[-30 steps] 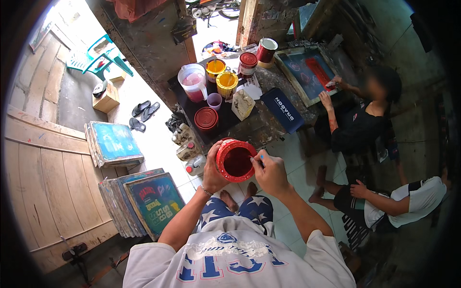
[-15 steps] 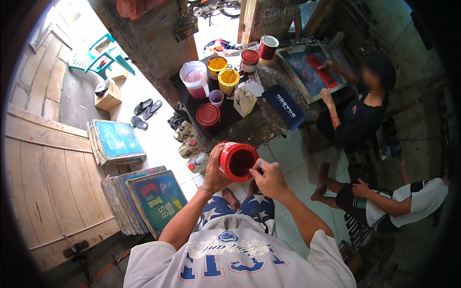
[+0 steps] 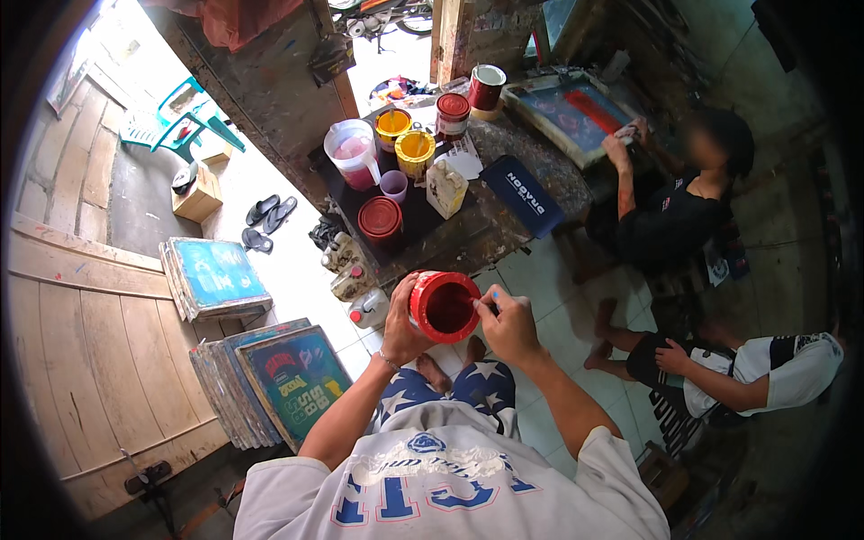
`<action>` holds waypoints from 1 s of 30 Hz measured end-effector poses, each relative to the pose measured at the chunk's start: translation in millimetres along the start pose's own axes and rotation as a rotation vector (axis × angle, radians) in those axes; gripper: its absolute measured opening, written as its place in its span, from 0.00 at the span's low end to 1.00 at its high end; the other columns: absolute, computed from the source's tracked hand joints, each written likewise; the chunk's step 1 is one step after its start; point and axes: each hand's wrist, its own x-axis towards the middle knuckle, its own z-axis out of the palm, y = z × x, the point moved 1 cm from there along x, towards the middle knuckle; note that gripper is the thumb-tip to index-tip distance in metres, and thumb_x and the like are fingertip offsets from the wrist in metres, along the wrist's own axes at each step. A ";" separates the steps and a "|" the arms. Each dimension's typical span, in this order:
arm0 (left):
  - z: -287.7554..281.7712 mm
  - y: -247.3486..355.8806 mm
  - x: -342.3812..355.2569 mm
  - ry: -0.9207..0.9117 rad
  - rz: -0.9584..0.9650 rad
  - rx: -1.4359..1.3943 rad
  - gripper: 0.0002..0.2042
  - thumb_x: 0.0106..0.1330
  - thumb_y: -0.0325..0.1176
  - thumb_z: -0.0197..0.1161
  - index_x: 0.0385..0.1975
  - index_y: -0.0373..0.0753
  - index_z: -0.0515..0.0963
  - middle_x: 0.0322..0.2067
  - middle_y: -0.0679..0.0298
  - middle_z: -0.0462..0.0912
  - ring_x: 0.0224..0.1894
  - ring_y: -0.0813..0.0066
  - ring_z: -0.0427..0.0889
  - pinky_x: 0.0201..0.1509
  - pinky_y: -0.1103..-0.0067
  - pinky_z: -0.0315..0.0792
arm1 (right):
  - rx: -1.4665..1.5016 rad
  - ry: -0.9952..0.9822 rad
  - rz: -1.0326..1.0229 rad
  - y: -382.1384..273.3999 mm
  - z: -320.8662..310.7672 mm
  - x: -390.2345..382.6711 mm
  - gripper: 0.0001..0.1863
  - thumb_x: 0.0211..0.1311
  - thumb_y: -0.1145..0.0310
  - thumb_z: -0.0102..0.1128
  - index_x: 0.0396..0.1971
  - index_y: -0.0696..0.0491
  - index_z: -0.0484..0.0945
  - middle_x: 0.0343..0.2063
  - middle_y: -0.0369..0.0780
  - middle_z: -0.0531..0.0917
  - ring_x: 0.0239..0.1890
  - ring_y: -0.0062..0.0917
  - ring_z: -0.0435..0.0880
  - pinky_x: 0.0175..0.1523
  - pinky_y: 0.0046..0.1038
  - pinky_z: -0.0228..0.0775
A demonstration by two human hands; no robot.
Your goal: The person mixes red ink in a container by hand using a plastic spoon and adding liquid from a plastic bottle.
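Note:
A red paint can (image 3: 423, 306), its open mouth tilted towards me, is held in front of my thighs. My left hand (image 3: 401, 329) wraps around its left side. Dark red shows inside the mouth. My right hand (image 3: 509, 328) is closed in a pinch at the right edge of the opening. What the pinch holds is too small and dark to make out. Beyond the can, a closed red-lidded can (image 3: 380, 219) and a small purple cup (image 3: 393, 185) stand on the work table (image 3: 450, 238).
On the table are a pink-stained pitcher (image 3: 352, 157), yellow paint cans (image 3: 415, 151) and a dark blue box (image 3: 524, 196). Printing frames (image 3: 292, 382) lean at left, near jugs (image 3: 367, 309). A co-worker (image 3: 670, 211) handles a screen (image 3: 562, 112); another person (image 3: 733, 373) sits at right.
My right hand has shifted slightly along the can's rim, still pinched. The can stays in my left hand. The co-worker's hands have come together at the screen's near edge.

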 end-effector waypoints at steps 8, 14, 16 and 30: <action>5.5 1.9 -9.9 -0.039 -0.007 0.010 0.56 0.36 0.40 0.88 0.67 0.38 0.58 0.64 0.49 0.69 0.67 0.52 0.70 0.71 0.64 0.67 | 0.030 -0.081 0.059 3.8 -6.7 -11.1 0.08 0.60 0.72 0.66 0.26 0.58 0.76 0.15 0.48 0.79 0.18 0.38 0.83 0.25 0.36 0.68; 6.1 6.1 -12.5 -0.070 -0.026 0.031 0.56 0.35 0.41 0.88 0.67 0.38 0.58 0.64 0.50 0.69 0.66 0.53 0.71 0.69 0.64 0.69 | 0.018 -0.112 0.085 6.8 -7.7 -15.5 0.07 0.59 0.73 0.65 0.26 0.59 0.76 0.18 0.50 0.81 0.24 0.45 0.84 0.30 0.40 0.71; 8.2 2.4 -13.2 -0.084 -0.035 0.012 0.57 0.35 0.41 0.88 0.67 0.38 0.58 0.63 0.50 0.69 0.66 0.53 0.72 0.69 0.64 0.69 | 0.112 -0.191 0.097 1.4 -7.7 -16.9 0.07 0.59 0.74 0.64 0.27 0.60 0.76 0.19 0.51 0.82 0.25 0.46 0.84 0.30 0.41 0.72; 13.3 1.0 -16.7 -0.099 -0.052 0.029 0.58 0.35 0.41 0.89 0.67 0.38 0.56 0.64 0.51 0.68 0.65 0.56 0.74 0.66 0.66 0.72 | 0.036 -0.015 -0.035 12.2 -8.6 -17.2 0.06 0.62 0.75 0.64 0.28 0.59 0.77 0.14 0.46 0.78 0.15 0.28 0.80 0.22 0.32 0.66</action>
